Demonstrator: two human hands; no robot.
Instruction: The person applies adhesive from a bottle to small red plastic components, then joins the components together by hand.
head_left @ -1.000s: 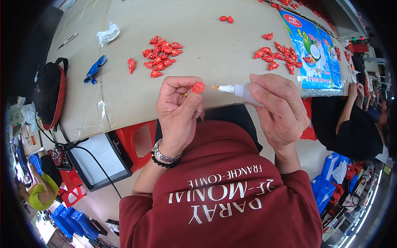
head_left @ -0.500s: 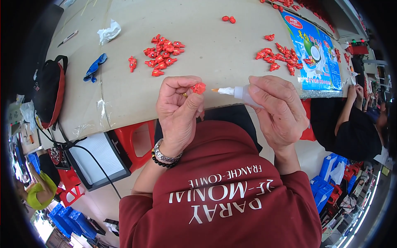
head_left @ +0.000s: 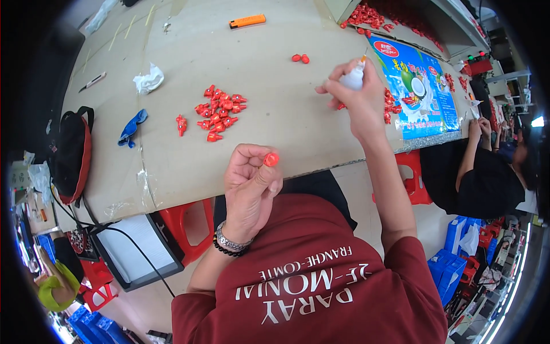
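My left hand (head_left: 251,186) is closed near the table's front edge, pinching a small red plastic piece (head_left: 271,159) between thumb and fingertips. Its round end faces up. Farther out and to the right, my right hand (head_left: 362,97) grips a small white squeeze bottle (head_left: 354,79) with a thin orange tip pointing up and away. That hand hovers over red pieces (head_left: 392,108), partly hiding them. Left of centre lies a heap of small red pieces (head_left: 216,114), with one single piece (head_left: 181,125) beside it. Two round red pieces (head_left: 300,58) sit farther back.
A blue printed sheet (head_left: 409,123) covers the table's right part, with many red pieces (head_left: 366,17) beyond it. Farther left are an orange-and-black tool (head_left: 247,21), crumpled tissue (head_left: 150,80), a crumpled blue item (head_left: 132,129) and a black-and-red bag (head_left: 74,155). Another person (head_left: 464,172) sits at right.
My right hand has carried the bottle away from the left hand, outward over the right-hand red pieces, tip turned upward. The left hand still holds its piece, now turned round-end up.
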